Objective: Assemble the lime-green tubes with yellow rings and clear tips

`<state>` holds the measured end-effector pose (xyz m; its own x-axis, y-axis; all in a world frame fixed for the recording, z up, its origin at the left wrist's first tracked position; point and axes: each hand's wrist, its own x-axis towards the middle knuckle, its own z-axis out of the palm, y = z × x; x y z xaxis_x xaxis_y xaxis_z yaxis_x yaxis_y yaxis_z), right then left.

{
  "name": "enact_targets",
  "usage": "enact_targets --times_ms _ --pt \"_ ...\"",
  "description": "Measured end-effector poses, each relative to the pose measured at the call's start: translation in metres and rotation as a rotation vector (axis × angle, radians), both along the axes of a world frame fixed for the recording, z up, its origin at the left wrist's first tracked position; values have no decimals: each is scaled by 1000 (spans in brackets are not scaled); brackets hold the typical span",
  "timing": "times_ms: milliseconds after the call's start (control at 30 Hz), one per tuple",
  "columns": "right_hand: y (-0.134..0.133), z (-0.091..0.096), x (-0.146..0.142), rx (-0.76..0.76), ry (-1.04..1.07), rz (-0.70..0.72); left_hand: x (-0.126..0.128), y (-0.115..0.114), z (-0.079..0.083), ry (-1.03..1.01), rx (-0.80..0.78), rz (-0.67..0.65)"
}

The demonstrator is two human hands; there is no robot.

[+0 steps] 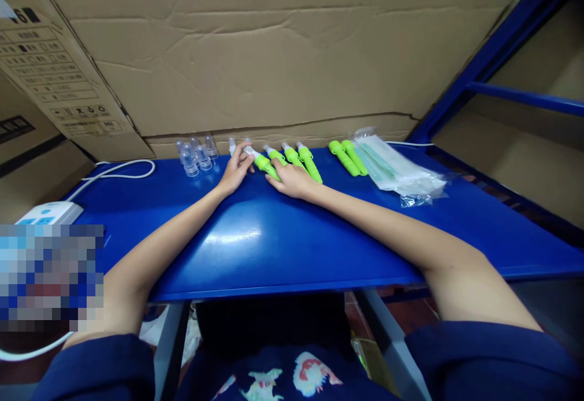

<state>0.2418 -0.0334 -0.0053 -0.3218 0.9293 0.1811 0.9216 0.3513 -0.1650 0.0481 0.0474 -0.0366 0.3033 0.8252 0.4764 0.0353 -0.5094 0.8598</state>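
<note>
A lime-green tube (262, 162) with a pale tip, like a small torch, lies slanted between my hands just above the blue table. My left hand (235, 171) has its fingers closed around the tip end. At the lower end of the body, my right hand (292, 180) is wrapped on the green part; its fingers partly hide it. Just behind my right hand lie more green tubes (310, 163) with clear tips, side by side. Left of my left hand stand several clear plastic caps (191, 162). A small clear piece (232, 145) is right behind my left fingers.
Two green tubes without clear tips (349, 157) lie to the right, beside a clear plastic bag (396, 167) with white and pale-green contents. A white power strip (55, 213) and its cable are at the left. Cardboard (274, 72) walls the back; a blue frame (483, 66) rises at right.
</note>
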Motion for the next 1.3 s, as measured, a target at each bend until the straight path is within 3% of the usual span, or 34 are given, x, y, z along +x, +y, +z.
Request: enact_targets --times_ms 433,700,833,967,1100,1200,1300 --pt "0 -3 2 68 73 9 -2 2 1 -4 -5 -16" --pt "6 1 10 55 84 176 -7 8 -1 41 53 -72" --pt "5 2 10 135 134 187 -5 8 -6 53 191 -68" --pt "3 -8 8 301 312 208 2 0 -6 -27 428 72" --pt "7 -23 4 322 531 326 10 -16 11 20 658 39" --pt "9 -31 2 345 614 393 14 -31 26 88 716 9" --pt "11 -36 1 352 650 409 18 -40 30 137 709 3"
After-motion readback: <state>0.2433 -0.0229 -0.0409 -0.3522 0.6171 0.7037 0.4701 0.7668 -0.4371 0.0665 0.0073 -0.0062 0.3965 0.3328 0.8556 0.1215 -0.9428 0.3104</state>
